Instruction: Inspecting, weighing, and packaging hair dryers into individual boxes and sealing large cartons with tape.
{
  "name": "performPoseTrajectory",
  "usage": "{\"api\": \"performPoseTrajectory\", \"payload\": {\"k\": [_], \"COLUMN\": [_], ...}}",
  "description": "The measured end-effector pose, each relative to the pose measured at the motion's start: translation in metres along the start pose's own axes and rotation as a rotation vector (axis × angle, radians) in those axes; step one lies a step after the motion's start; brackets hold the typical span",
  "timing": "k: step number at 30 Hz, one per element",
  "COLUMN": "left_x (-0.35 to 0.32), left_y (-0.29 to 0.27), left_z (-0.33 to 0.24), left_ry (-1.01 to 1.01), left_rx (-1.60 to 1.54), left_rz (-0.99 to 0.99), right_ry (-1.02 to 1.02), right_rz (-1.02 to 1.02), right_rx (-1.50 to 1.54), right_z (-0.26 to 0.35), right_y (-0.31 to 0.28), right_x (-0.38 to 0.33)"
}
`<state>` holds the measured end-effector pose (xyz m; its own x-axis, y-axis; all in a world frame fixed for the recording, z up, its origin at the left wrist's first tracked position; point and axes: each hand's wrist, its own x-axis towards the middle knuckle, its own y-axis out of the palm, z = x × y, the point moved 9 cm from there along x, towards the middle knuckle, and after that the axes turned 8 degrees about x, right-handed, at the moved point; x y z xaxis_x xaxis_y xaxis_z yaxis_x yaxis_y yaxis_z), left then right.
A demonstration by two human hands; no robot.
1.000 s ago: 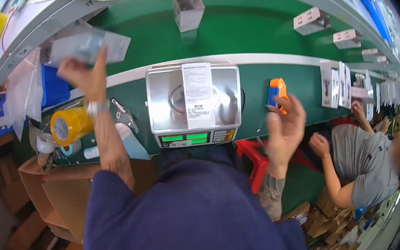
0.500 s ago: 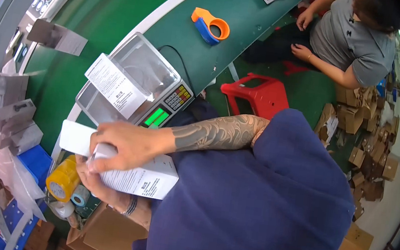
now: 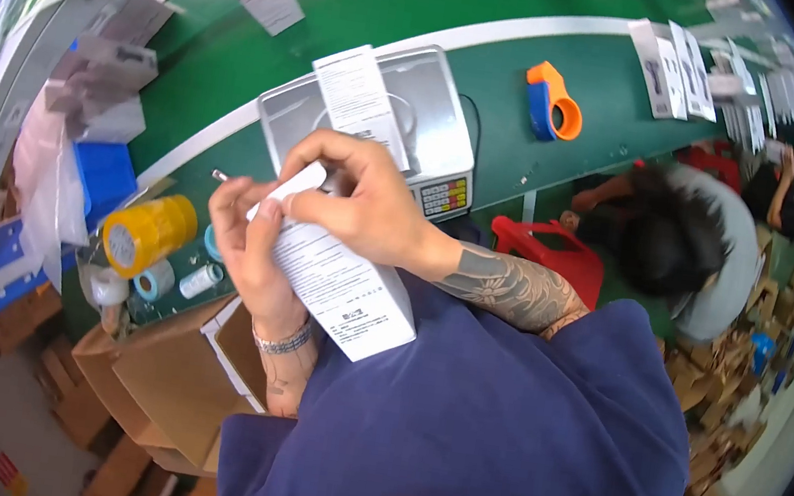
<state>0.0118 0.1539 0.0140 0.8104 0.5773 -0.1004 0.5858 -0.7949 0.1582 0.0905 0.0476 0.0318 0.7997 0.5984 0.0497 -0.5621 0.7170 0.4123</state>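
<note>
My left hand is wrapped round the upper end of a white printed cardboard box, which lies tilted against my shirt. At that same end my right hand pinches the box's white flap, bent over between thumb and fingers. A small shiny thing shows by my left fingertips; its kind is unclear. Just beyond my hands, another white printed box lies across the metal pan of a weighing scale. My right hand and wrist cover part of the scale.
An orange and blue tape dispenser lies right of the scale. Yellow tape rolls and smaller rolls stand at left, above an open carton. A red stool and a bent-over person are at right. Upright boxes stand far right.
The view has turned, shifting the scale rightward. The flap that stuck out from the box is now bent in under my right fingers. The person at right has bent forward.
</note>
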Motion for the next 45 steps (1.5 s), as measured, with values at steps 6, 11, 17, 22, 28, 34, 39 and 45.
{"api": "performPoseTrajectory", "payload": {"k": [6, 11, 17, 22, 28, 34, 39, 45], "left_x": [0.005, 0.015, 0.110, 0.253, 0.334, 0.259, 0.241, 0.264], "left_y": [-0.005, 0.003, 0.018, -0.042, -0.056, -0.068, -0.068, -0.090], "left_z": [0.011, 0.012, -0.018, -0.020, 0.077, 0.041, 0.046, 0.064], "left_ry": [0.104, 0.175, 0.411, 0.663, 0.250, 0.302, 0.593, 0.371], "left_rx": [0.004, -0.071, 0.451, 1.186, 1.203, 0.897, 1.049, 0.880], "left_rz": [-0.005, 0.088, 0.089, -0.646, -0.264, -0.148, -0.385, -0.555], "right_ry": [-0.026, -0.046, -0.047, 0.018, -0.017, -0.203, -0.266, -0.256], "right_rz": [0.134, 0.232, -0.279, -0.330, -0.401, -0.389, -0.151, -0.109], "right_rx": [-0.224, -0.230, -0.272, -0.241, -0.442, -0.668, -0.784, -0.575], "right_z": [0.008, 0.008, 0.042, 0.047, -0.027, -0.022, -0.002, 0.002], "right_y": [-0.004, -0.009, -0.120, -0.193, -0.182, -0.148, -0.080, -0.068], "right_x": [0.002, -0.002, 0.004, 0.029, 0.067, 0.071, 0.082, 0.052]}}
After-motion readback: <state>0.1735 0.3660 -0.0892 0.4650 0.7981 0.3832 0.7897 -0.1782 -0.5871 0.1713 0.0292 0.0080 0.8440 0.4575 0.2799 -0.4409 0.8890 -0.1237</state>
